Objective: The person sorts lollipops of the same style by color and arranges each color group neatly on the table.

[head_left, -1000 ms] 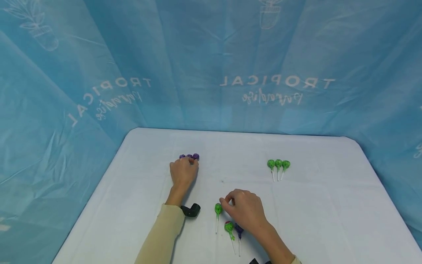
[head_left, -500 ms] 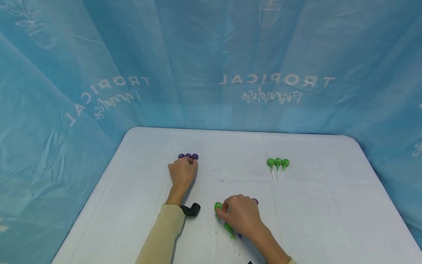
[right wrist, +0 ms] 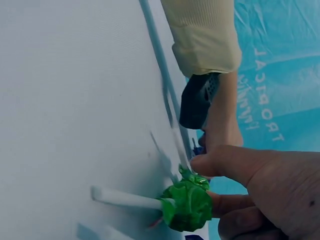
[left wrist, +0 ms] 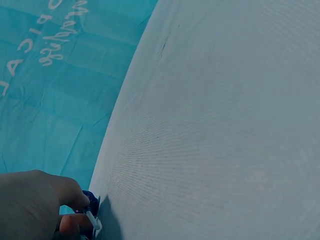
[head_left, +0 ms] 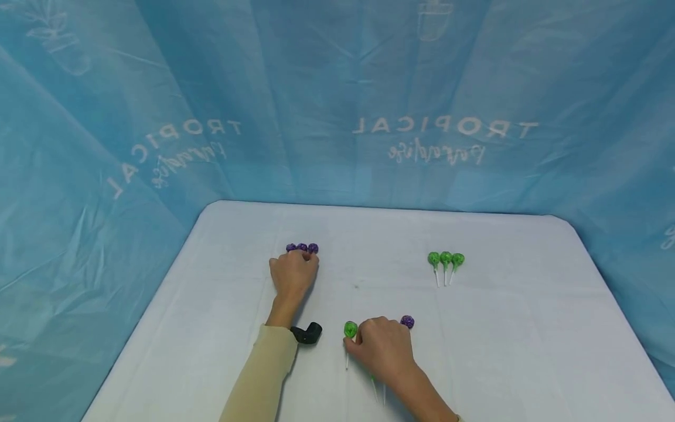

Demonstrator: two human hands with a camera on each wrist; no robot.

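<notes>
My left hand (head_left: 293, 272) is at the far left, fingertips on the sticks of three purple lollipops (head_left: 302, 247) in a row. In the left wrist view its thumb and finger pinch a white stick below a purple wrapper (left wrist: 91, 201). My right hand (head_left: 384, 346) is near the front middle, thumb across the stick of a green lollipop (head_left: 350, 329). Thumb and index finger pinch that lollipop in the right wrist view, behind a nearer green lollipop (right wrist: 187, 206). A purple lollipop (head_left: 407, 322) shows past the knuckles, its stick hidden. Two more sticks (head_left: 384, 395) emerge beneath the hand.
Three green lollipops (head_left: 445, 258) lie side by side at the right of the white table (head_left: 517, 328). A black wrist device (head_left: 307, 333) is strapped on the left arm. Blue printed cloth (head_left: 327, 117) hangs behind and beside the table.
My right hand has moved down and to the left onto the green lollipop. A purple lollipop has come into sight beside its knuckles, and the two lower heads are now covered. My left hand stays put.
</notes>
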